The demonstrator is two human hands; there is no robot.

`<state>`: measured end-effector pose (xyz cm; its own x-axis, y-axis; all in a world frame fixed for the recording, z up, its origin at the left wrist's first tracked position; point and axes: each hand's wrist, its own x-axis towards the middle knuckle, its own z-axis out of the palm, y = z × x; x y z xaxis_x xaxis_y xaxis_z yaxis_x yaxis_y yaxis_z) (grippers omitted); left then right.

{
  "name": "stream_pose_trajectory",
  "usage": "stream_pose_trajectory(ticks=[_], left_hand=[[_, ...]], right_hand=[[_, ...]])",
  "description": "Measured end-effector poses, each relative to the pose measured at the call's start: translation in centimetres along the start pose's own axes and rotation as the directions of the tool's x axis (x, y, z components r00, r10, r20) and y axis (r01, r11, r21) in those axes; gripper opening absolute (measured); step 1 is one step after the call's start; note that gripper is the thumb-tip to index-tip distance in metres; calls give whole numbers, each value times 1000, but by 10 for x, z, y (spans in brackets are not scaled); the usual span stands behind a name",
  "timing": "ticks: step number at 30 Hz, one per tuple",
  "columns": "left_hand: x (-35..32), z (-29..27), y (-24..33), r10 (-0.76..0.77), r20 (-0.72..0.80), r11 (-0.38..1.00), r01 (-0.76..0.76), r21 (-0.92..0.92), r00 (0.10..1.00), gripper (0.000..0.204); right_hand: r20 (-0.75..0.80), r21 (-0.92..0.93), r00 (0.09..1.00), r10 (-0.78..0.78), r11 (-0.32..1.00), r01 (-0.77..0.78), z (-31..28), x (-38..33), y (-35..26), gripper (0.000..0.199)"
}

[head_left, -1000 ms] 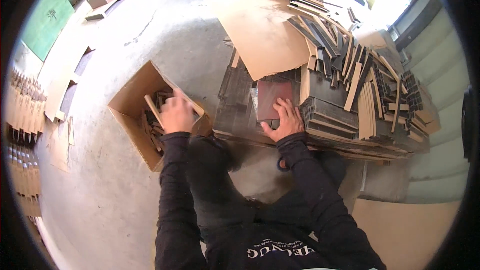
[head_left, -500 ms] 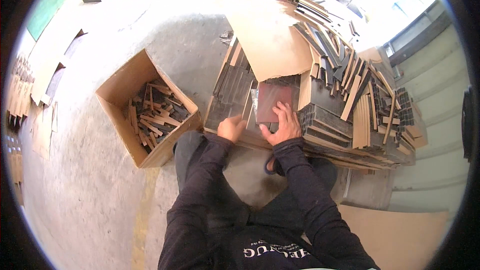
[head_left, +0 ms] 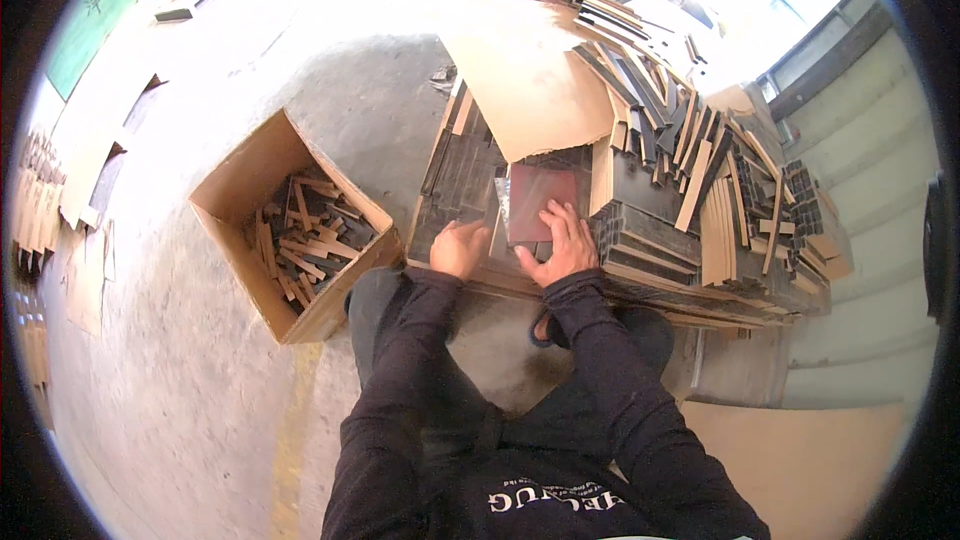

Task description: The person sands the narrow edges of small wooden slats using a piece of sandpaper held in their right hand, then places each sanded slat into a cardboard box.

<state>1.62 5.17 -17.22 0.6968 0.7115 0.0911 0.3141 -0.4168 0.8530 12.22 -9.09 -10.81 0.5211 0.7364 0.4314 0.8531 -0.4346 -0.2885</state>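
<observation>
My right hand (head_left: 562, 244) lies with spread fingers on a flat reddish-brown piece (head_left: 541, 190). Along that piece's left side shows a narrow shiny, silvery strip (head_left: 502, 198). Just to the left, my left hand (head_left: 460, 248) is closed with its fingers curled over the near edge of the work surface; what its fingertips hold, if anything, is hidden. Rows of dark strips (head_left: 455, 168) lie packed on the surface beyond the left hand. A large sheet of brown cardboard (head_left: 530, 90) covers part of the surface farther back.
An open cardboard box (head_left: 225, 202) of short strip offcuts (head_left: 315, 245) stands on the floor at my left. Stacked and loose wood-coloured and black strips (head_left: 715, 170) fill the right side. More stacks line the far left; a brown sheet (head_left: 800, 460) lies at lower right.
A thin pale strip seen beside my left fingertips no longer shows there. My left hand has shifted slightly, and the right hand stays on the reddish-brown piece. The view has tilted a little.
</observation>
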Motion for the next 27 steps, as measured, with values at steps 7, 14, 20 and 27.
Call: stream_pose_trajectory(ticks=[7, 14, 20, 27], left_hand=[[-2, 6, -23, 72, -21, 995, -73, -67, 997, 30], [-4, -1, -3, 15, 14, 997, -14, -81, 1000, 27], [-2, 25, 12, 89, -320, 931, -193, -309, 943, 33], [11, 32, 28, 100, -139, 990, -113, -90, 985, 38]], right_hand=[[9, 27, 1000, -26, 999, 26, -2, 2, 2, 56], [30, 6, 1000, 6, 1000, -6, -3, 0, 4, 57], [37, 31, 999, -9, 999, 8, -6, -1, 1, 56], [-18, 5, 999, -33, 999, 33, -3, -2, 6, 52]])
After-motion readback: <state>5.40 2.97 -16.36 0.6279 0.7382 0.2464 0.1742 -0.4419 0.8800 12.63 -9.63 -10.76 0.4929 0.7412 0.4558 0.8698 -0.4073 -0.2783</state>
